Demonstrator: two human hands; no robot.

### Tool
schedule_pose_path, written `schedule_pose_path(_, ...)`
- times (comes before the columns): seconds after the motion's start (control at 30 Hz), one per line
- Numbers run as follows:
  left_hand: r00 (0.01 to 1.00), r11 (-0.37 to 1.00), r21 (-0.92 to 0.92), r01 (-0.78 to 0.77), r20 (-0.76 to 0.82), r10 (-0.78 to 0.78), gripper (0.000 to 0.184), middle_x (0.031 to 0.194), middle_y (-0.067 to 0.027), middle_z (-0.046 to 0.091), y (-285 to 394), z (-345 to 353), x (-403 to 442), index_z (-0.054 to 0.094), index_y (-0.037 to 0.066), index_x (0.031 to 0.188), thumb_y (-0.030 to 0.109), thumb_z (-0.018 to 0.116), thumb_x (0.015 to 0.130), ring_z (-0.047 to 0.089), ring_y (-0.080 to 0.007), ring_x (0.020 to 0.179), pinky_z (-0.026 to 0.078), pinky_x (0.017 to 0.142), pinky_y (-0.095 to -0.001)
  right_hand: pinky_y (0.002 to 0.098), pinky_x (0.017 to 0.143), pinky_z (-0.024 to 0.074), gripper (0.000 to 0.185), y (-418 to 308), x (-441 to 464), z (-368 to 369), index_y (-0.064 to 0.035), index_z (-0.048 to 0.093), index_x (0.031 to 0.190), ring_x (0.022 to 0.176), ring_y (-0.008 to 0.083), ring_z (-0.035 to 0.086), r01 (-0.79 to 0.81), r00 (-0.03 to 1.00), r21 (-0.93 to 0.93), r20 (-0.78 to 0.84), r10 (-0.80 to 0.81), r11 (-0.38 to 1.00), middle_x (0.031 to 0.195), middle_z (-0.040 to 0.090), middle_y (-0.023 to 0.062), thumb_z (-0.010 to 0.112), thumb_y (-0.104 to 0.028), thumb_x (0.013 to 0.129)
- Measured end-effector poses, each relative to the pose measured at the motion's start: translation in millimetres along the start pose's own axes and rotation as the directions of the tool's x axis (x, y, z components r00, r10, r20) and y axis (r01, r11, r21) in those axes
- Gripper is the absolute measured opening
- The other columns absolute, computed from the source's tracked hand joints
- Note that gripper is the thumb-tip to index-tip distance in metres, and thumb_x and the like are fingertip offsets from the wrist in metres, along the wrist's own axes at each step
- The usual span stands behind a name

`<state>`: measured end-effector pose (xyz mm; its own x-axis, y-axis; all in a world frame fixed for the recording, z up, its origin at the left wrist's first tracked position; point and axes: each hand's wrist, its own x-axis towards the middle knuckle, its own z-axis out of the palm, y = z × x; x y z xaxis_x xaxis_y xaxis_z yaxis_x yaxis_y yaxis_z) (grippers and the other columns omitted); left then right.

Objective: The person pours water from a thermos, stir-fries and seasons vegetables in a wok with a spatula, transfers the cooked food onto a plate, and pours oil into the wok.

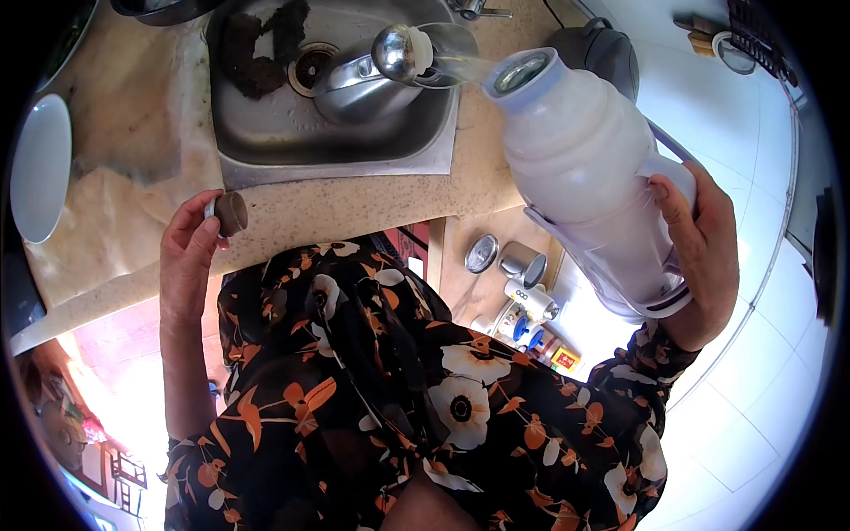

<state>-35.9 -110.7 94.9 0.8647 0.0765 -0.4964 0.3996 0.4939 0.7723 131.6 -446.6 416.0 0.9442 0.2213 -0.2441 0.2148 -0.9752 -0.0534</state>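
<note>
My right hand is closed around the handle of a large whitish thermos flask, tilted with its mouth toward the sink. From the mouth a pale stream of liquid runs left to a shiny metal vessel with a white part at its end; its exact kind is unclear. Between the fingertips of my left hand is a brown cork stopper, held above the counter's front edge. A rounded stainless steel vessel lies in the sink near the drain.
Dark brown rags lie in the steel sink, below a tap. A white plate rests on the counter at left. A dark rounded appliance stands behind the flask. Metal cups and jars sit lower down.
</note>
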Motion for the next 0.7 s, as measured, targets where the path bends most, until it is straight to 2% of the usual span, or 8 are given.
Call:
schedule_pose_path(0.13, 1.0, 0.999, -0.032, 0.003, -0.012, -0.003, 0.039, 0.103, -0.0022, 0.06, 2, 3, -1, 0.054, 0.002, 0.121, 0.019, 0.063, 0.087, 0.053, -0.008, 0.088, 0.041, 0.073, -0.0225, 0.0284, 0.068, 0.0479, 0.045, -2, 1, 0, 0.0003, 0.058, 0.099, 0.07, 0.0179, 0.059, 0.01, 1.0, -0.022, 0.006, -0.01, 1.0, 0.078, 0.061, 0.01, 0.058, -0.044, 0.089)
schedule_pose_path(0.23, 1.0, 0.999, -0.04, 0.004, -0.006, -0.004, 0.04, 0.104, -0.0022, 0.06, 2, 2, -1, 0.053, 0.002, 0.121, 0.02, 0.063, 0.087, 0.053, -0.0081, 0.088, 0.041, 0.073, -0.0225, 0.0286, 0.068, 0.0485, 0.046, -2, 1, 0, 0.0003, 0.058, 0.1, 0.069, 0.0188, 0.059, 0.002, 1.0, 0.057, -0.01, -0.002, 0.998, 0.08, 0.061, 0.0107, 0.058, -0.044, 0.088)
schedule_pose_path(0.33, 1.0, 1.0, -0.004, 0.007, -0.004, -0.007, 0.044, 0.105, -0.003, 0.059, -1, 0, -1, 0.052, 0.002, 0.122, 0.025, 0.063, 0.086, 0.053, -0.0084, 0.088, 0.042, 0.074, -0.0228, 0.0287, 0.067, 0.0486, 0.047, 1, 2, -3, 0.0002, 0.058, 0.101, 0.069, 0.0193, 0.059, 0.016, 1.0, -0.021, -0.011, -0.016, 1.0, 0.08, 0.062, 0.0112, 0.058, -0.045, 0.088)
schedule_pose_path(0.57, 1.0, 1.0, -0.001, 0.003, 0.0, -0.003, 0.043, 0.107, -0.0033, 0.059, -2, 0, -1, 0.052, 0.002, 0.122, 0.025, 0.062, 0.087, 0.053, -0.0089, 0.088, 0.042, 0.074, -0.0232, 0.0284, 0.066, 0.0494, 0.043, 0, 8, -5, 0.0002, 0.058, 0.1, 0.068, 0.0198, 0.06, 0.082, 0.997, -0.201, 0.009, -0.082, 0.976, 0.079, 0.062, 0.0117, 0.056, -0.042, 0.09)
schedule_pose_path(0.7, 1.0, 1.0, -0.008, 0.011, -0.007, -0.011, 0.043, 0.106, -0.0031, 0.059, -3, -1, -1, 0.053, 0.003, 0.122, 0.025, 0.062, 0.087, 0.053, -0.009, 0.088, 0.042, 0.074, -0.0232, 0.0273, 0.065, 0.0493, 0.041, -4, 13, -5, 0.0003, 0.058, 0.099, 0.066, 0.0192, 0.061, 0.085, 0.996, -0.207, 0.022, -0.082, 0.975, 0.077, 0.062, 0.0117, 0.056, -0.04, 0.091)
